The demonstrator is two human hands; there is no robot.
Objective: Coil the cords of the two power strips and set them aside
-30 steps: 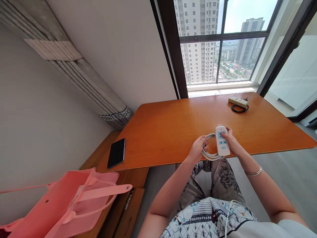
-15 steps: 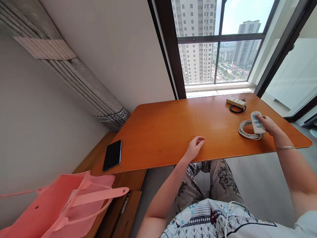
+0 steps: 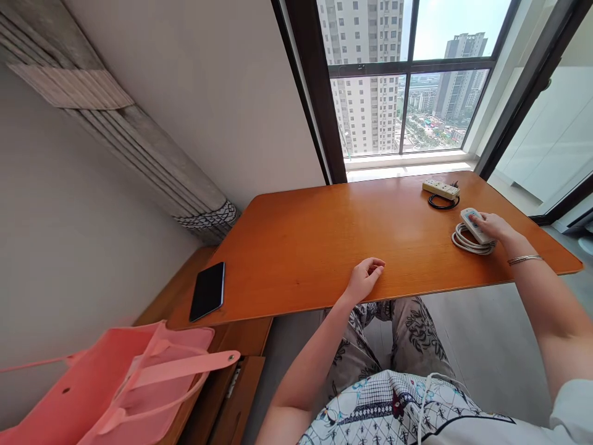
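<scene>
At the right of the table, my right hand is closed round a white power strip with blue sockets. The strip tilts over its coiled white cord, and my fingers hide part of its top. My left hand rests at the table's near edge, holding nothing, its fingers loosely bent and the thumb apart from them. A second, cream power strip with a black cord lies just beyond my right hand, towards the window.
The orange-brown wooden table has a black tablet or phone at its left end. A pink bag sits open on the wooden bench at lower left. A window stands behind the table, a curtain to the left.
My right hand has tipped the white power strip, so its socket face is turned more away, and shifted slightly left. My left hand's fingers have curled a little more.
</scene>
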